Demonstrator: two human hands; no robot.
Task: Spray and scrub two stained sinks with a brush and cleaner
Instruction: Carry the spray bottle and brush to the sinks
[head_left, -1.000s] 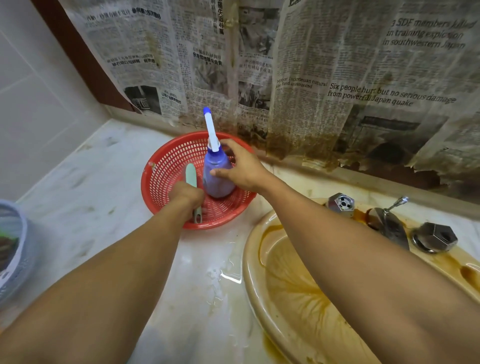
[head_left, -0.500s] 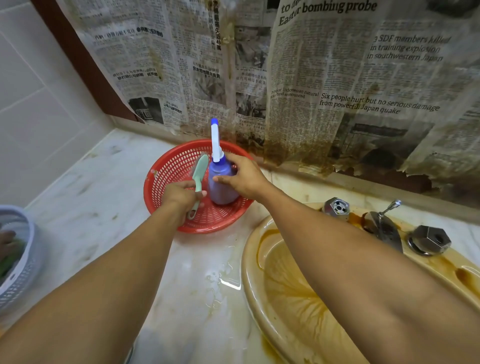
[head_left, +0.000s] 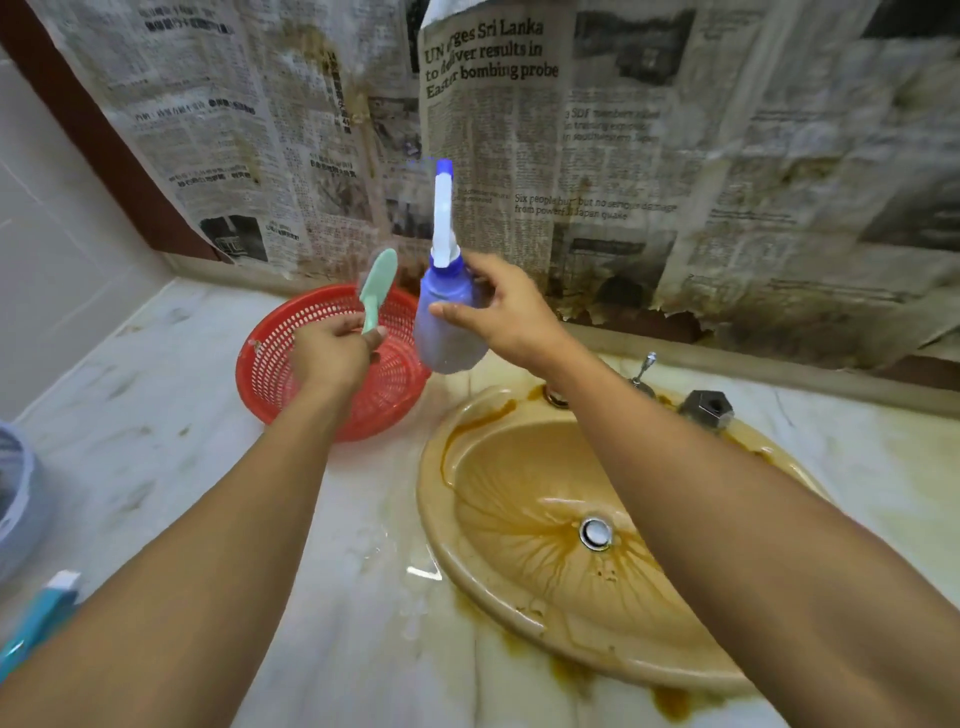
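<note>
Fingers (head_left: 345, 326) of the left hand (head_left: 332, 356) curl round a mint plastic brush (head_left: 378, 283), its oval head up, over a round red mesh basket (head_left: 270, 364). The right hand (head_left: 511, 317) grips a rounded blue bottle (head_left: 444, 327), white nozzle upright, above the eleven o'clock rim of the glossy oval sink (head_left: 519, 613), which is streaked with rust-brown stains.

Marble counter (head_left: 156, 457): red basket (head_left: 270, 374), sink (head_left: 519, 478).
</note>
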